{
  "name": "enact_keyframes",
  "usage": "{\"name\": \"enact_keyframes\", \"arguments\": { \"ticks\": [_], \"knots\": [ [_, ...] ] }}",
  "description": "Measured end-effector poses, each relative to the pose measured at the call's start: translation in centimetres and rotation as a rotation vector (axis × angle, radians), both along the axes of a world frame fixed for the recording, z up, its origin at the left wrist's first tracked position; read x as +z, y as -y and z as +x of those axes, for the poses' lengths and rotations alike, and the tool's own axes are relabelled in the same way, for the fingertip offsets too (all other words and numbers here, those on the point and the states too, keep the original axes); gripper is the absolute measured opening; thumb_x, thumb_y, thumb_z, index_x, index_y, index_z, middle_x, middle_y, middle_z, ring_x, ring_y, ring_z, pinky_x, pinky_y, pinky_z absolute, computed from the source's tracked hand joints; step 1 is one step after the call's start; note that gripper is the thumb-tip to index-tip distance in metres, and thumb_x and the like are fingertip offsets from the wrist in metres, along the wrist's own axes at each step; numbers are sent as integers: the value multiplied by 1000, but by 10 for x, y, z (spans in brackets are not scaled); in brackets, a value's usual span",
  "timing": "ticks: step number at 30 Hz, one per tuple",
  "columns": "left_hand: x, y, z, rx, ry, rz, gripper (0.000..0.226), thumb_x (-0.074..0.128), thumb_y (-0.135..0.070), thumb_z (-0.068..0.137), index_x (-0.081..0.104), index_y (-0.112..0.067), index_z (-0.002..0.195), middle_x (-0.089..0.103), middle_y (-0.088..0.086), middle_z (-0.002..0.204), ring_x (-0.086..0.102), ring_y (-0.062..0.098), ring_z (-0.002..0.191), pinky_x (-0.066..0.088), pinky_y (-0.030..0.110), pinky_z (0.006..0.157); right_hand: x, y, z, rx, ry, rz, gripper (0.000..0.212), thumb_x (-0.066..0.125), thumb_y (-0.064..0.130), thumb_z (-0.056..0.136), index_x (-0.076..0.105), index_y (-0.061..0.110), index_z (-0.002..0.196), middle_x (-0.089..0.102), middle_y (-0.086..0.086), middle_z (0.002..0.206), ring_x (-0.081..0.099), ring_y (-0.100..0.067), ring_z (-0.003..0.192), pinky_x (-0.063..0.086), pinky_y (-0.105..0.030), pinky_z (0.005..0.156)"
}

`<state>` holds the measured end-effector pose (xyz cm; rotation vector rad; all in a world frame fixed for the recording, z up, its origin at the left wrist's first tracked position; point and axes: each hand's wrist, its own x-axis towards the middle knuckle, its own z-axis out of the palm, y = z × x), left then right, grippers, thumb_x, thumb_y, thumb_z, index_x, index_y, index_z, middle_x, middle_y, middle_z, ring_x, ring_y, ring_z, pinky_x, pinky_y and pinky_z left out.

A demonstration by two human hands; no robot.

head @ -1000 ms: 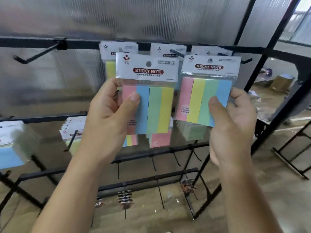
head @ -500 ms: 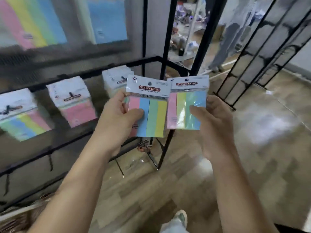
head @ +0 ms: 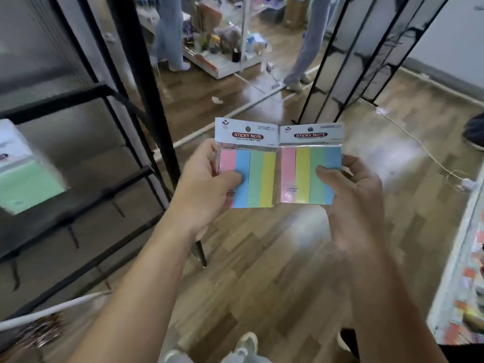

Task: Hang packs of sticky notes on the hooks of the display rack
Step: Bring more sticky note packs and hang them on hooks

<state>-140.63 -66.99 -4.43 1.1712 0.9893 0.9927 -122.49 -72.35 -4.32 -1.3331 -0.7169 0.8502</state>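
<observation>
Wood-plank floor (head: 262, 258) underneath, black metal display rack (head: 142, 82) off to the left. The left hand (head: 207, 184) fingers pinch one clear-wrapped pastel-striped sticky note pack (head: 258, 179), the right hand (head: 351, 195) fingers grip a matching second pack (head: 303, 174), side by side in the air beside the rack.

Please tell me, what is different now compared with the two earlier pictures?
The left pack and right pack came away from the display rack: a second ago raised in front of it, now the left hand and right hand hold them over the wooden floor, the rack off to the left. Unchanged: each hand grips its pack, thumb on the front; nothing hung or released.
</observation>
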Motion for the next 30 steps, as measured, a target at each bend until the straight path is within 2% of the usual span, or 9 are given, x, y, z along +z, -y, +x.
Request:
{"name": "enact_keyframes", "arguments": {
  "ticks": [3,6,9,13,15,18,21,26,30],
  "knots": [
    [-4,-28,41,11,-19,3,36,52,11,89,59,-23,98,73,-5,93,69,16,87,57,40,73,-5,-23,42,-39,-17,0,27,62,14,69,62,14,97,71,-4,88,67,-21,80,53,-36,72],
    [-13,-62,81,-11,-34,5,35,54,8,91,59,-26,96,72,-12,85,70,9,82,58,33,64,-14,-47,82,-76,-41,-18,22,62,14,70,62,18,92,70,-2,85,65,-21,81,52,-40,74],
    [-25,-105,128,-46,-46,7,34,54,8,90,60,-26,95,72,-8,85,69,14,82,56,36,68,-21,-73,126,-148,-31,-26,24,62,13,70,63,17,93,70,-6,89,65,-25,84,52,-45,78],
    [-41,-175,207,-179,-49,23,29,59,1,87,59,-27,95,70,0,86,63,21,78,50,29,58,-29,-119,197,-270,-41,-28,25,63,13,69,62,17,93,71,-3,83,66,-20,77,52,-34,68],
    [-41,-209,244,-237,-47,33,26,58,3,87,59,-22,95,67,4,83,57,16,69,46,22,52,-26,-144,229,-315,-32,-28,23,66,10,71,61,18,92,71,0,80,65,-18,73,50,-30,61],
    [-30,-261,302,-333,2,34,23,59,4,84,57,-18,93,67,-5,73,54,7,58,43,18,50,-15,-183,278,-353,-53,9,21,66,1,82,61,18,93,70,-1,81,64,-19,76,51,-30,62],
    [-19,-305,356,-398,19,41,25,59,2,83,57,-18,97,71,-2,83,64,17,74,49,24,54,-5,-214,324,-388,-45,37,23,68,7,74,61,18,93,72,0,81,66,-16,75,54,-27,64],
    [-8,-361,454,-467,47,28,26,58,-7,75,57,-18,99,70,7,92,67,19,78,51,26,49,0,-258,418,-465,-53,65,24,60,-2,88,59,14,104,72,-4,91,67,-19,84,56,-34,74],
    [-7,-401,553,-416,34,42,28,61,-1,83,57,-12,108,71,14,105,70,31,94,58,49,75,0,-295,513,-486,-50,97,26,59,-3,87,59,12,108,73,-3,89,68,-19,82,58,-32,71]
  ]
}}
